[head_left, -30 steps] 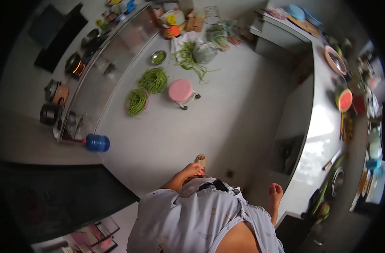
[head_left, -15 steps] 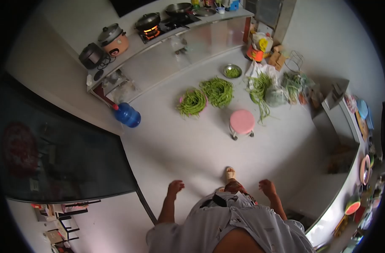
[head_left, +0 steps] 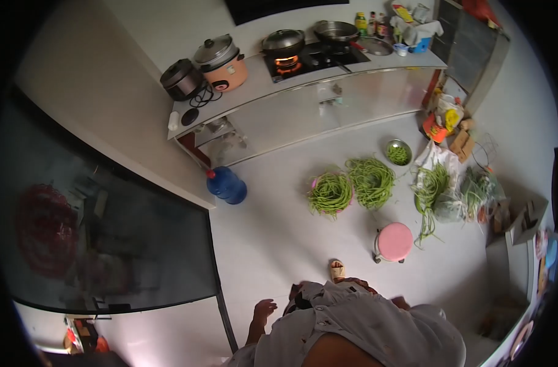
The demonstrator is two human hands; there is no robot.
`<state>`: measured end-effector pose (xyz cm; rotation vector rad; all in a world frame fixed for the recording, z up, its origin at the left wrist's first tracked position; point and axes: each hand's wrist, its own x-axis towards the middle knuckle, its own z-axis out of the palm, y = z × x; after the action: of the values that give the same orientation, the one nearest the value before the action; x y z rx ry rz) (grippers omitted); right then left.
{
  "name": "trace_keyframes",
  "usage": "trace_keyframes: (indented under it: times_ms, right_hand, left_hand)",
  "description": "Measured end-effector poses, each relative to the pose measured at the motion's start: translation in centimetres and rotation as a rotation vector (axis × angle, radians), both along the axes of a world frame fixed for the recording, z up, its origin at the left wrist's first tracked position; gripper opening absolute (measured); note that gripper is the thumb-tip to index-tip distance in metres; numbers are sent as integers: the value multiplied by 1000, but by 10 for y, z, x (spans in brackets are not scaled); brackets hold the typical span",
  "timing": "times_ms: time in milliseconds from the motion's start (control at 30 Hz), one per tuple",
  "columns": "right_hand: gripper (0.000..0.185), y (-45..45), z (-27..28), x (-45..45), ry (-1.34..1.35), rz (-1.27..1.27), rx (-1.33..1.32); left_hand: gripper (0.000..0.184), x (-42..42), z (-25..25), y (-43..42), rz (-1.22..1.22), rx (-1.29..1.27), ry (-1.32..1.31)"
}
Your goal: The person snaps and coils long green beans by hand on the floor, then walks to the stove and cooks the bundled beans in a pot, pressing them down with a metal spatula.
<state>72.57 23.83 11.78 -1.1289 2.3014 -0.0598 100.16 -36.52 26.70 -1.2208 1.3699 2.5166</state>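
My left hand [head_left: 265,309] hangs low beside my grey shirt, its fingers loosely apart and holding nothing. Only a little of my right hand [head_left: 401,303] shows past the shirt, and its fingers are hidden. Ahead on the floor stands a small pink stool [head_left: 394,241] on casters, out of reach of both hands. Beyond it lie two heaps of long green beans, a nearer left bundle [head_left: 331,195] and a right bundle [head_left: 372,182]. Behind them, a metal bowl [head_left: 391,160] contains cut green pieces. More long beans [head_left: 432,184] spill from a white bag.
A lidded wok [head_left: 283,43] sits over a glowing burner on the counter [head_left: 254,92], near a peach rice cooker [head_left: 225,70]. A blue water jug [head_left: 227,185] lies by the left wall. Plastic bags [head_left: 477,192] rest at right; a dark glass panel [head_left: 120,226] borders the left.
The view has shifted forward and left, so the counter, beans and stool appear nearer and further right. My right hand has mostly gone behind the shirt; my left hand stays low at my side.
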Motion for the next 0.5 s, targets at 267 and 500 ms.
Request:
trace_keyframes:
  times_ms: [267,500]
  right_hand:
    - [22,-345,91,-378,-404,-718,-301]
    - [18,-558,164,-422,-641,-1068,-646]
  left_hand:
    - [33,-34,-38,-48,264,-74,-319]
    - [33,-100,-27,-190,195,-203,-314]
